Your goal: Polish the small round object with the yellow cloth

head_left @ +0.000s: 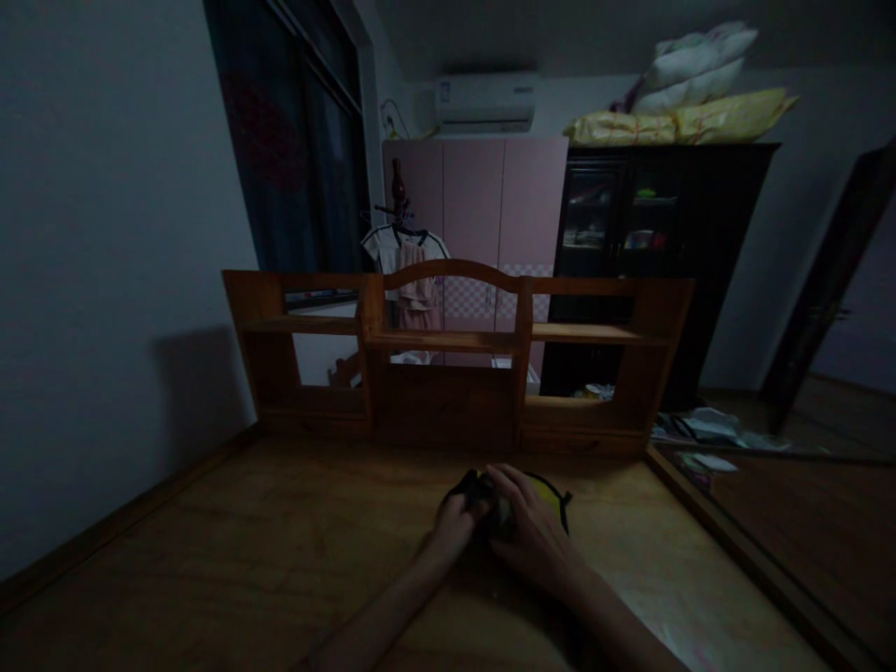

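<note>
A black and yellow item, perhaps a small zipped pouch, lies on the wooden board in front of me. Its yellow face, dark rim and a short tab show to the right of my hands. My left hand is closed on its dark left part, thumb and fingers pressed together. Curled over the top and right side is my right hand, its fingers bent against the dark middle. Something greyish shows between the two hands, too dim to name. Most of the item's near side is hidden by my hands.
A wooden headboard with shelves stands across the far end. A raised wooden rail runs along the right edge, and a wall rises on the left. Beyond are a pink wardrobe and a dark cabinet. The light is low.
</note>
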`<state>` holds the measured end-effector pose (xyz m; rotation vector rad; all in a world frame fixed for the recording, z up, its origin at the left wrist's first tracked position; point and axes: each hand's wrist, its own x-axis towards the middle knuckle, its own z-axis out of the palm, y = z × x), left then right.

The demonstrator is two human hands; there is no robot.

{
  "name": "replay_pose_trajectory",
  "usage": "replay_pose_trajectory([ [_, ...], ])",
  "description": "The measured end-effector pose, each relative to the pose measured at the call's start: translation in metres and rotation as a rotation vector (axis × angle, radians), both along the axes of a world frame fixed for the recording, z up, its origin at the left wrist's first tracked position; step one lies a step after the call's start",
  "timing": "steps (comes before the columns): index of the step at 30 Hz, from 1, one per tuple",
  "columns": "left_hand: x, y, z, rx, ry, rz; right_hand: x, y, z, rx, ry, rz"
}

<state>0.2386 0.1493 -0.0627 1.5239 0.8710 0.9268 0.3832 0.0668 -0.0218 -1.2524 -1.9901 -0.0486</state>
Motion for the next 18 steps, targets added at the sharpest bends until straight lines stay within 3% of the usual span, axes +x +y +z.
replay_pose_trajectory([
  [10, -0.005, 0.01, -0.011, 0.025, 0.153, 0.132, 0.005, 0.002, 0.001, -0.101, 0.056, 0.043],
  [14, -0.005, 0.008, -0.008, -0.011, 0.065, 0.106, 0.004, -0.004, 0.008, -0.085, 0.038, 0.105],
  [18, -0.002, 0.007, -0.006, -0.174, -0.092, 0.018, 0.005, -0.007, 0.01, -0.085, 0.025, 0.126],
])
